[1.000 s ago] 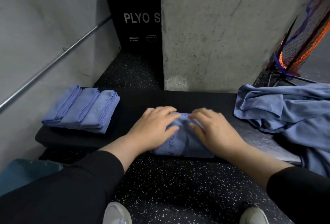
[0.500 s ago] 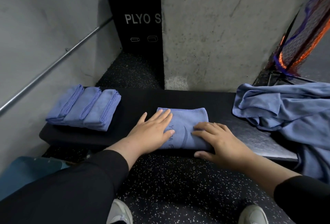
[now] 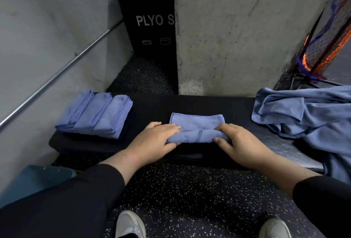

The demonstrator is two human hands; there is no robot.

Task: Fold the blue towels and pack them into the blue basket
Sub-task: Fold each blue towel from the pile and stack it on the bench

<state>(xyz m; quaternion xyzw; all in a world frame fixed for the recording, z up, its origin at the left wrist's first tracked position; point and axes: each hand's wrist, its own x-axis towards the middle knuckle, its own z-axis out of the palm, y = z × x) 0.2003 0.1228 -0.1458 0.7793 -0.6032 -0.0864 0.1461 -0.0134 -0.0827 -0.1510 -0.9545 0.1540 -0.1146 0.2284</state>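
At the far left, low by your knee, a blue shape (image 3: pixel 36 179) pokes into view; it may be the basket, but too little shows to be sure. On the left end of the black bench (image 3: pixel 148 105), three folded towels (image 3: pixel 95 114) lie side by side, touching, near the back edge.

In the middle of the bench, at its front edge, sits the towel you are working (image 3: pixel 197 128). Half a second ago it lay flat and your palms were pressing it smooth; now its near edge is lifted and rolled back over itself, so a new fold has begun. Your left hand (image 3: pixel 157 139) pinches the left end of that raised fold, fingers on top and thumb underneath. Your right hand (image 3: pixel 241 142) grips the right end the same way, thumb tucked under the cloth. The far half of the towel lies flat on the bench.

At the right end, a heap of unfolded towels (image 3: pixel 303 112) spills over the bench edge, apart from the one in your hands.

You look to be on the last fold of this towel. Carry both ends over evenly so the edges meet; packing has not started, and the heap means much folding is left.
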